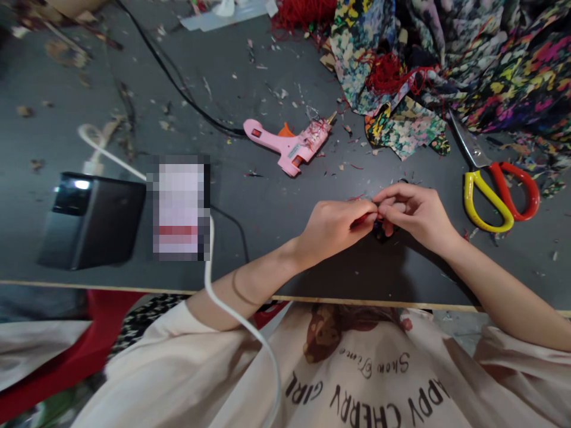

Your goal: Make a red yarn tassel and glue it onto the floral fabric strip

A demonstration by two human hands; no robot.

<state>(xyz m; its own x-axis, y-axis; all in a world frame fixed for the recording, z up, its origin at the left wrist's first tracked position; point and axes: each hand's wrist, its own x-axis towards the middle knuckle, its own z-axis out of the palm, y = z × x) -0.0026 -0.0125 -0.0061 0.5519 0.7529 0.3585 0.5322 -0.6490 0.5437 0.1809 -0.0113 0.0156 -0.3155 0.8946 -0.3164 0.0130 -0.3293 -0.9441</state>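
Note:
My left hand (341, 226) and my right hand (413, 214) meet fingertip to fingertip above the grey table, near its front edge. Both are closed in a pinch. A bit of red (360, 222) shows under the fingers of my left hand, and a small dark piece (382, 232) hangs below the meeting fingertips. My fingers cover most of it, so its shape cannot be made out. Beyond my hands lies a pink glue gun (289, 144) with an orange trigger, its nozzle pointing to the upper right.
Scissors (484, 172) with yellow and red handles lie right of my hands. Floral fabric (446, 65) and red thread (387, 74) fill the back right. A power bank (96, 220) and a blurred-out phone (178, 208) rest at left. A white cable (241, 321) crosses my left arm.

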